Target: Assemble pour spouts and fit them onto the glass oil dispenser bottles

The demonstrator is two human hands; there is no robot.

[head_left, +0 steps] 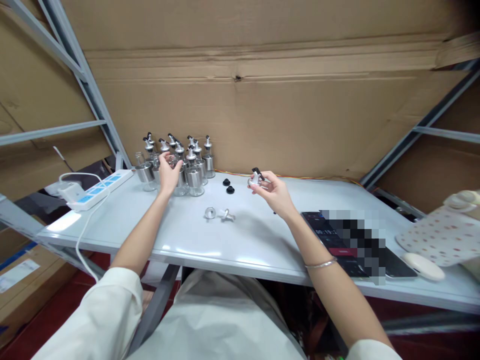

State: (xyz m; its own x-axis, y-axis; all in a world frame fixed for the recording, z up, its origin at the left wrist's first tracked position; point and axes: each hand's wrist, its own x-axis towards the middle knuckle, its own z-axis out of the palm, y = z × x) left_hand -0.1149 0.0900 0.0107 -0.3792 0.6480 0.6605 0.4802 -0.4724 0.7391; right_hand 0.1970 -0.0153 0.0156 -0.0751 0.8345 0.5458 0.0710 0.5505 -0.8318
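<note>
Left hand (169, 172) grips a glass bottle (181, 182) — right hand (273, 192) pinches a metal spout (256, 176).

The left hand (168, 172) covered most of one glass bottle (176, 175) in the cluster; whether the fingers gripped it or merely rested against it could not be told. Behind those fingers, rear bottles overlapped one another. The pourer cap (256, 176) at the right hand's (273, 192) fingertips was too small to make out. A phone screen (337, 240) right of that hand was partly blurred. A spotted cloth (442, 235) ran off the right edge.
</note>
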